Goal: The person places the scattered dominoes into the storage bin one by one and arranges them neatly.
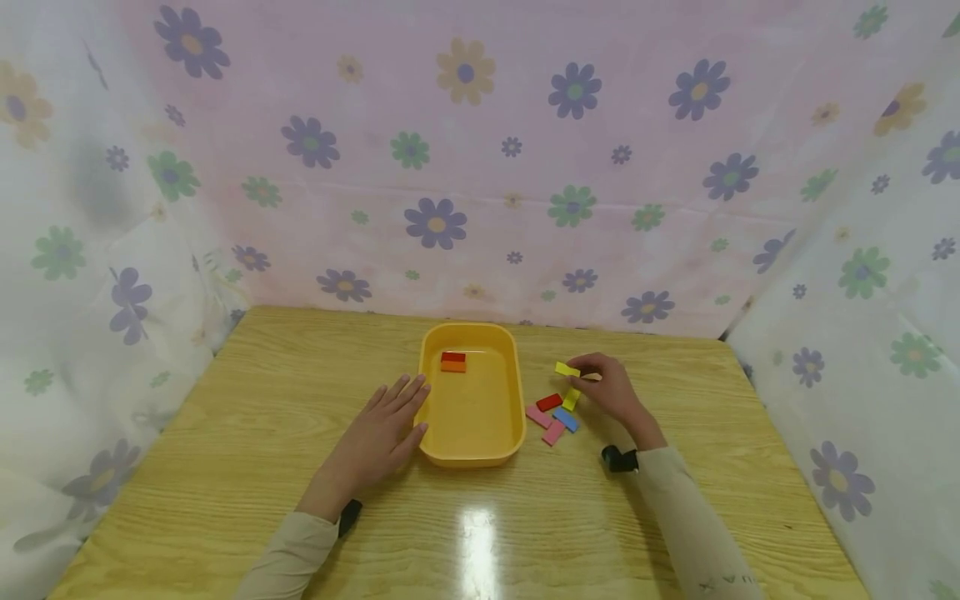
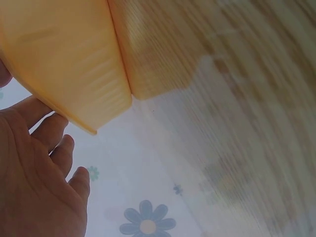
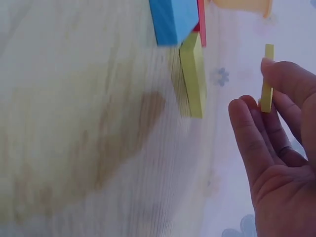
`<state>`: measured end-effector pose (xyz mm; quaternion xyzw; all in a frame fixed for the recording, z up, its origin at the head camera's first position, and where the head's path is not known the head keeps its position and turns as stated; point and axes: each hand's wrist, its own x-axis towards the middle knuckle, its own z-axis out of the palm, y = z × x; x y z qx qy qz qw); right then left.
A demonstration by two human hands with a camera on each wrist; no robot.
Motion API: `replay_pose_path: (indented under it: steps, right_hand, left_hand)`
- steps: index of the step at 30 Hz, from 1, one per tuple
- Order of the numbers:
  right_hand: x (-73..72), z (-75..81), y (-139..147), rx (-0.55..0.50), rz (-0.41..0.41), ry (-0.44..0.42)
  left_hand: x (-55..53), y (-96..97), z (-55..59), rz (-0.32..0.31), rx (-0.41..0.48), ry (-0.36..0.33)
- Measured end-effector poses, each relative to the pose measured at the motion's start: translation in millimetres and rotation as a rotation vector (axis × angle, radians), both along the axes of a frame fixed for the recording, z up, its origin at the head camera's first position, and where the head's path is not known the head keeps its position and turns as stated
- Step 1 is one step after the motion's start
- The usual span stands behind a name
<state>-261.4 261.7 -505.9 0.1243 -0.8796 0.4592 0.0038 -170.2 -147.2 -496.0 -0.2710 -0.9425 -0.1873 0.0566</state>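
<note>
My right hand [image 1: 613,392] pinches a flat yellow block [image 1: 567,369] between thumb and fingers, above the table right of the yellow tray [image 1: 520,417]. In the right wrist view the block [image 3: 267,79] is seen edge-on, held upright. Below that hand lies a second yellow block [image 1: 572,400], beside a red block [image 1: 549,402], a blue block [image 1: 566,419] and two pink blocks [image 1: 553,432]. With fingers extended, my left hand [image 1: 375,442] touches the tray's left rim. Inside the tray, a dark red block [image 1: 453,357] and an orange block [image 1: 453,367] lie side by side.
The wooden table [image 1: 315,350] reaches back to a flowered cloth [image 1: 510,167], which also hangs at both sides. A black wrist strap piece [image 1: 619,459] shows under the right sleeve, and another [image 1: 349,517] by the left wrist.
</note>
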Motion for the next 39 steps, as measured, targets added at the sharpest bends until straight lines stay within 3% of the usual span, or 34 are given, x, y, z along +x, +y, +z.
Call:
replay_pose_path:
  steps: [13,21,30,39]
  right_hand:
    - [15.8,5.5,-16,-0.168,-0.026,0.062]
    - [38.3,33.1,-32,-0.254,-0.051,0.109]
    - [35.0,5.7,-32,-0.361,-0.077,0.069]
    - [49.1,2.3,-50,-0.616,-0.146,-0.048]
  left_hand:
    - [0.6,1.9,1.8,-0.002,0.004,-0.001]
    - [1.3,2.6,3.9,0.005,0.005,-0.010]
    - [1.4,3.4,4.7,0.004,0.010,-0.013]
    - [1.3,3.9,2.4,0.005,0.019,-0.012]
